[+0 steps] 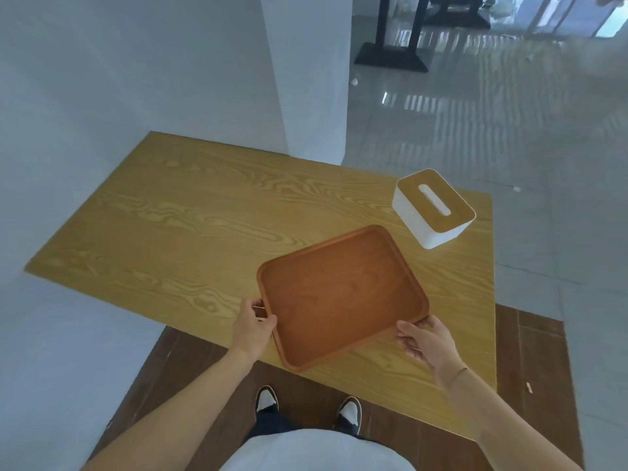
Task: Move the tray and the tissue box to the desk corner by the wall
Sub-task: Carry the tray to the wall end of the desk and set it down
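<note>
A brown square wooden tray (339,294) lies turned at an angle near the front edge of the light wooden desk (190,226). My left hand (253,321) grips the tray's left rim. My right hand (424,339) grips its near right corner. Whether the tray rests on the desk or is slightly lifted I cannot tell. A white tissue box (433,207) with a wooden lid and a slot stands at the desk's far right, apart from the tray and from both hands.
White walls (119,79) border the desk on its left and far side, meeting at the far left corner. A white pillar (312,79) stands behind the desk. Grey tiled floor (526,130) lies to the right. My shoes and brown floor show below.
</note>
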Demonstrator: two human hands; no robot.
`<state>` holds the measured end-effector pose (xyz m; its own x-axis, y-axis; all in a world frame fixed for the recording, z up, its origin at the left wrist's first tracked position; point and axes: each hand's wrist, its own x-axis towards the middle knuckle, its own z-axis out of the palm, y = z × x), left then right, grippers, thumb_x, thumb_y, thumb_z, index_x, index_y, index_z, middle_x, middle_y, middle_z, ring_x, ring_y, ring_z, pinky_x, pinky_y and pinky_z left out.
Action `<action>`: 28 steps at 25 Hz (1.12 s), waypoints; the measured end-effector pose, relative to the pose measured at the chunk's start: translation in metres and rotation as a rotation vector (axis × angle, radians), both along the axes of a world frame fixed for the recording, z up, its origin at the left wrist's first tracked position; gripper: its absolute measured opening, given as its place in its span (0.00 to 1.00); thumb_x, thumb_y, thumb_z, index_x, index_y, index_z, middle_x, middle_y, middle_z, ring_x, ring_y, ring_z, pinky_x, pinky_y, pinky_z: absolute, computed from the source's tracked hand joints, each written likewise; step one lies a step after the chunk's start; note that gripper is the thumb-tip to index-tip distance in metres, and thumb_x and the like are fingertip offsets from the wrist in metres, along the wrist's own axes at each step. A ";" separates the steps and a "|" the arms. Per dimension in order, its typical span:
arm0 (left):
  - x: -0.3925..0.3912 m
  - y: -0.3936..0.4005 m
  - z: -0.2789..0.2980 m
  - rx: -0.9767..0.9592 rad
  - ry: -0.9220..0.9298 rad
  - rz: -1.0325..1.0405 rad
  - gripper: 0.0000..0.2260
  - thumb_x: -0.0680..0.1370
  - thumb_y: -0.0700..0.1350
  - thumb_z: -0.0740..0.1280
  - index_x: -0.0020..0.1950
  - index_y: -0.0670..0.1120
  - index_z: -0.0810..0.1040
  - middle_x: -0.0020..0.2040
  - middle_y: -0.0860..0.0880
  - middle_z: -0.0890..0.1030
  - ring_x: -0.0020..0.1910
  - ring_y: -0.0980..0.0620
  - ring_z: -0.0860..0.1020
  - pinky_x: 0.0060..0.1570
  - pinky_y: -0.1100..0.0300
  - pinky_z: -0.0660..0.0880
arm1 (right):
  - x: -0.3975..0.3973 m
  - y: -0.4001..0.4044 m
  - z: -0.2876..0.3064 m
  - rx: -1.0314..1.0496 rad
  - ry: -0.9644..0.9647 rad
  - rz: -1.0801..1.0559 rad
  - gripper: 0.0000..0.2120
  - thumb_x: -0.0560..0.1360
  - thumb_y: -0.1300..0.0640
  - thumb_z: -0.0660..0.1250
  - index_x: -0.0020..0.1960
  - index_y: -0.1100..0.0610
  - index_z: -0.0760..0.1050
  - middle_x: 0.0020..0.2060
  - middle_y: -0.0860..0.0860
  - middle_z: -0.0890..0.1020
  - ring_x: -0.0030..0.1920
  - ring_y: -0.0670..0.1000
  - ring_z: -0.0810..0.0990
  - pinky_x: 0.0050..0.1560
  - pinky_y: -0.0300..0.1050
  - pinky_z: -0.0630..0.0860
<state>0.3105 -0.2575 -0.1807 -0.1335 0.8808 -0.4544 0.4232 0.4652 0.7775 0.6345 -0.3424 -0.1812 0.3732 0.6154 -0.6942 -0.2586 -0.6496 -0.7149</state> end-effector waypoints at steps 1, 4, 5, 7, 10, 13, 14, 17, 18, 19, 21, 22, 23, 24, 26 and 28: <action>-0.011 0.001 0.003 0.016 0.000 0.019 0.11 0.76 0.39 0.69 0.54 0.50 0.71 0.48 0.48 0.80 0.46 0.48 0.81 0.50 0.41 0.79 | -0.009 0.007 0.002 0.008 -0.001 0.018 0.13 0.73 0.61 0.76 0.52 0.60 0.74 0.42 0.58 0.87 0.38 0.53 0.85 0.42 0.49 0.80; -0.046 0.004 0.009 0.066 0.012 0.067 0.11 0.76 0.40 0.69 0.54 0.51 0.70 0.48 0.49 0.80 0.45 0.50 0.81 0.48 0.43 0.79 | -0.040 0.032 0.009 0.049 -0.011 0.079 0.12 0.73 0.62 0.76 0.52 0.60 0.74 0.39 0.56 0.87 0.36 0.51 0.85 0.39 0.47 0.80; -0.061 0.006 0.011 0.083 0.015 0.085 0.11 0.76 0.40 0.69 0.54 0.52 0.70 0.48 0.50 0.80 0.44 0.50 0.81 0.48 0.44 0.79 | -0.054 0.041 0.011 0.065 -0.023 0.102 0.12 0.73 0.62 0.76 0.52 0.60 0.74 0.38 0.56 0.87 0.35 0.50 0.84 0.38 0.47 0.79; -0.091 0.009 0.013 0.112 0.013 0.121 0.12 0.76 0.40 0.69 0.54 0.52 0.71 0.48 0.49 0.81 0.44 0.50 0.81 0.47 0.45 0.79 | -0.082 0.058 0.014 0.083 -0.058 0.150 0.13 0.73 0.61 0.76 0.52 0.60 0.75 0.39 0.56 0.87 0.37 0.51 0.85 0.39 0.48 0.80; -0.145 0.015 0.017 0.149 0.021 0.187 0.12 0.76 0.40 0.70 0.55 0.51 0.71 0.48 0.50 0.81 0.43 0.49 0.81 0.47 0.47 0.78 | -0.134 0.084 0.022 0.113 -0.084 0.215 0.13 0.72 0.59 0.77 0.53 0.58 0.76 0.42 0.56 0.87 0.41 0.54 0.86 0.44 0.50 0.81; -0.202 0.023 0.019 0.178 0.034 0.236 0.12 0.76 0.41 0.70 0.55 0.51 0.70 0.47 0.52 0.80 0.39 0.52 0.82 0.42 0.52 0.79 | -0.191 0.103 0.027 0.134 -0.102 0.261 0.14 0.73 0.58 0.76 0.54 0.57 0.75 0.42 0.57 0.87 0.42 0.54 0.86 0.44 0.50 0.80; -0.220 0.026 0.019 0.190 0.044 0.242 0.12 0.76 0.41 0.70 0.55 0.51 0.70 0.47 0.52 0.80 0.38 0.53 0.81 0.41 0.53 0.79 | -0.210 0.108 0.028 0.138 -0.101 0.271 0.14 0.73 0.59 0.76 0.54 0.57 0.75 0.43 0.57 0.87 0.41 0.54 0.85 0.43 0.50 0.80; -0.275 0.035 0.017 0.204 0.056 0.260 0.12 0.76 0.40 0.70 0.55 0.50 0.70 0.45 0.52 0.80 0.41 0.51 0.81 0.43 0.51 0.79 | -0.266 0.127 0.030 0.140 -0.101 0.286 0.14 0.73 0.60 0.76 0.55 0.59 0.74 0.43 0.58 0.87 0.40 0.54 0.85 0.43 0.50 0.80; -0.290 0.037 0.016 0.203 0.050 0.261 0.12 0.76 0.40 0.70 0.55 0.50 0.70 0.45 0.51 0.79 0.42 0.50 0.81 0.43 0.52 0.78 | -0.283 0.132 0.032 0.143 -0.103 0.290 0.14 0.73 0.60 0.76 0.55 0.60 0.74 0.43 0.58 0.87 0.40 0.54 0.84 0.43 0.51 0.80; -0.303 0.040 0.015 0.203 0.049 0.256 0.13 0.76 0.40 0.70 0.55 0.50 0.70 0.46 0.51 0.79 0.43 0.50 0.81 0.44 0.52 0.78 | -0.297 0.136 0.032 0.148 -0.100 0.294 0.14 0.73 0.61 0.75 0.55 0.60 0.74 0.42 0.57 0.86 0.39 0.54 0.84 0.43 0.51 0.79; -0.329 0.048 0.014 0.199 0.061 0.238 0.13 0.76 0.41 0.69 0.56 0.50 0.69 0.46 0.52 0.79 0.43 0.50 0.81 0.43 0.55 0.77 | -0.322 0.143 0.031 0.147 -0.099 0.300 0.14 0.74 0.61 0.75 0.55 0.60 0.74 0.41 0.57 0.86 0.38 0.53 0.84 0.42 0.51 0.78; -0.338 0.053 0.014 0.199 0.064 0.233 0.12 0.77 0.41 0.69 0.56 0.50 0.69 0.46 0.52 0.79 0.43 0.50 0.80 0.41 0.56 0.76 | -0.331 0.146 0.032 0.144 -0.105 0.299 0.13 0.74 0.61 0.75 0.55 0.60 0.74 0.41 0.57 0.87 0.38 0.53 0.84 0.42 0.51 0.78; -0.346 0.059 0.013 0.203 0.066 0.227 0.12 0.77 0.41 0.69 0.55 0.51 0.69 0.46 0.52 0.79 0.42 0.51 0.80 0.40 0.59 0.74 | -0.339 0.149 0.031 0.138 -0.111 0.298 0.13 0.74 0.61 0.75 0.55 0.60 0.74 0.41 0.58 0.87 0.38 0.53 0.84 0.41 0.50 0.78; -0.352 0.065 0.012 0.206 0.068 0.217 0.12 0.77 0.41 0.69 0.55 0.51 0.69 0.46 0.52 0.79 0.41 0.51 0.80 0.38 0.60 0.73 | -0.344 0.152 0.030 0.129 -0.116 0.297 0.14 0.74 0.61 0.75 0.55 0.60 0.74 0.42 0.58 0.87 0.38 0.53 0.84 0.41 0.50 0.78; -0.360 0.080 0.009 0.200 0.074 0.194 0.12 0.77 0.42 0.69 0.55 0.50 0.70 0.46 0.52 0.79 0.40 0.52 0.81 0.36 0.63 0.71 | -0.350 0.163 0.026 0.116 -0.121 0.280 0.14 0.74 0.61 0.75 0.55 0.60 0.74 0.43 0.59 0.87 0.38 0.53 0.84 0.40 0.49 0.78; -0.360 0.097 0.007 0.189 0.066 0.177 0.11 0.77 0.42 0.69 0.55 0.51 0.70 0.46 0.53 0.79 0.40 0.54 0.80 0.35 0.63 0.70 | -0.351 0.174 0.023 0.109 -0.128 0.260 0.13 0.74 0.61 0.75 0.55 0.61 0.75 0.41 0.58 0.87 0.39 0.53 0.84 0.39 0.49 0.78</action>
<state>-0.0498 -0.1603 -0.1741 -0.3173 0.9094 -0.2689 0.4009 0.3856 0.8310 0.2833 -0.1685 -0.1586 0.2741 0.7697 -0.5766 0.0028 -0.6002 -0.7999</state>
